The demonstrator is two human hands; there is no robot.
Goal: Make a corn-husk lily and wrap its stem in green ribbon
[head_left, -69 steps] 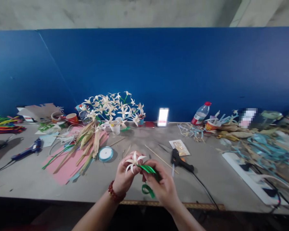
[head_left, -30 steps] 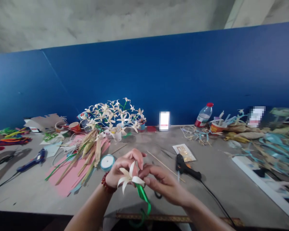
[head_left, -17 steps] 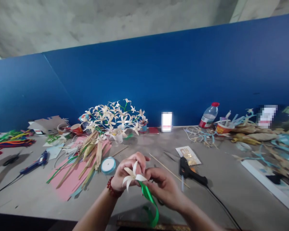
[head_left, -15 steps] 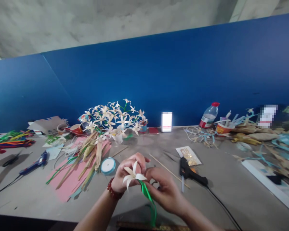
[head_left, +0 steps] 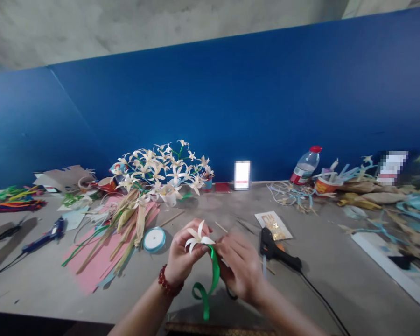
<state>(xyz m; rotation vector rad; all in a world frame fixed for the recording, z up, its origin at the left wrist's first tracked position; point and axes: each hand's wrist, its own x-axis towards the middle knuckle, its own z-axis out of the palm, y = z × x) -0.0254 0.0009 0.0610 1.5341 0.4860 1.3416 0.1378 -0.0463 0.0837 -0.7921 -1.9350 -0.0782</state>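
Note:
My left hand, with a red bead bracelet at its wrist, pinches a white handmade flower with long pointed petals, just under its head. A green ribbon hangs from the flower's base and curls at its lower end. Close against the flower's right side, my right hand is closed with its fingers bent. Its fingertips are partly hidden, so what they pinch cannot be made out. A dark curved loop shows beneath the right hand; its kind is unclear.
Left of my hands are a ribbon spool, pink paper with dried husks, and a blue glue gun. White flowers stand behind. To the right lie a black glue gun with a cord, a packet and a bottle.
The flower and my left hand have shifted slightly up and right. My right hand has turned over, its back now upward. The ribbon now hangs in a curl toward the left.

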